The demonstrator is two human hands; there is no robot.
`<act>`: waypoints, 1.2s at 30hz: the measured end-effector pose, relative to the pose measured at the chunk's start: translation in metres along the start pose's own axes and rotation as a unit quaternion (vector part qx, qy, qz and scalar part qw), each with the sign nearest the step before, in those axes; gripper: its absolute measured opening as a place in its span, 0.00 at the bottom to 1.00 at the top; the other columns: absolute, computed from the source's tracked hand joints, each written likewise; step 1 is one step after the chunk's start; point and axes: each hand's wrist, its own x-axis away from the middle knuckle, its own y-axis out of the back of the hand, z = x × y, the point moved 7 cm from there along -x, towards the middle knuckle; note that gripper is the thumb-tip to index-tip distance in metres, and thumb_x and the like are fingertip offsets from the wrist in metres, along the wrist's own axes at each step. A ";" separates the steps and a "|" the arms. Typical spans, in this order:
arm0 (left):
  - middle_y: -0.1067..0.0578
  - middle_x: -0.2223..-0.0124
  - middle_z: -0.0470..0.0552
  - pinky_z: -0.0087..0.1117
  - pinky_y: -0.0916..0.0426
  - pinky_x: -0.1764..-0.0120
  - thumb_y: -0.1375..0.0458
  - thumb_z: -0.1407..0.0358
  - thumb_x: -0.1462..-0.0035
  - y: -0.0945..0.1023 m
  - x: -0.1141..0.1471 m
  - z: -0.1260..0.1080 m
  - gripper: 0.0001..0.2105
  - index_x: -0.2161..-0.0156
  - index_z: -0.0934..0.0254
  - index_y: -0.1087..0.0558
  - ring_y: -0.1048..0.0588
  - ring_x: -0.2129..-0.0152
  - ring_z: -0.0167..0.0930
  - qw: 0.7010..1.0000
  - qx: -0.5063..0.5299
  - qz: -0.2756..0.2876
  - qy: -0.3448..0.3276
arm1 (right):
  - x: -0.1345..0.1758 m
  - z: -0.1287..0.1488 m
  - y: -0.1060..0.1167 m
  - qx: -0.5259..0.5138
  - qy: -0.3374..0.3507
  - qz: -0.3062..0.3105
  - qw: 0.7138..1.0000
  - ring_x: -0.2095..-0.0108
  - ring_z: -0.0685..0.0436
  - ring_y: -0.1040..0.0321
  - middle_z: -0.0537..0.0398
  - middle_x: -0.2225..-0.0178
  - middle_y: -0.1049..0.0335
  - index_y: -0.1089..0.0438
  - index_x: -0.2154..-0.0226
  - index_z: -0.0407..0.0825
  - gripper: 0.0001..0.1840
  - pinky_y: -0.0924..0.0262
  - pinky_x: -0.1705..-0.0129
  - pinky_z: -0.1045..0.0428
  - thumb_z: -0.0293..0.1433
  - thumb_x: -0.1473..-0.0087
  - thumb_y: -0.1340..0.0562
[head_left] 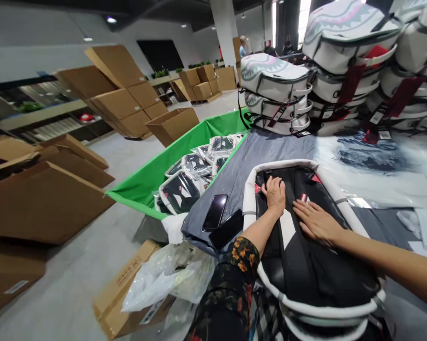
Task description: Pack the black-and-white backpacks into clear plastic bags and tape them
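A backpack [305, 265] lies on the table with its black strap side up, framed by a thick white rim. My left hand [275, 195] rests near its far end, fingers bent and a little spread on the black panel beside a strap. To its right, my right hand [318, 221] lies flat with fingers stretched out on the other side of the panel, just below a small red tag [304, 197]. A white diagonal patch [287, 228] shows between the hands. The near end of the backpack reaches the table's front edge.
White backpacks with grey shark-mouth print [275, 71] stand stacked at the back right. Two phones [216, 210] lie left of the backpack. A green-sided bin [135, 189] holds several plastic-wrapped bags. Cardboard boxes [49, 203] and clear plastic [163, 279] are on the left.
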 end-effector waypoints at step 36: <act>0.50 0.26 0.67 0.61 0.44 0.38 0.45 0.46 0.36 -0.032 0.124 0.023 0.37 0.27 0.55 0.49 0.48 0.31 0.58 0.951 -0.214 -0.019 -0.222 | 0.020 0.097 -0.011 -0.094 0.295 0.000 0.951 0.72 0.44 0.35 0.55 0.74 0.31 0.36 0.73 0.53 0.05 0.38 0.62 0.47 0.32 0.59 0.43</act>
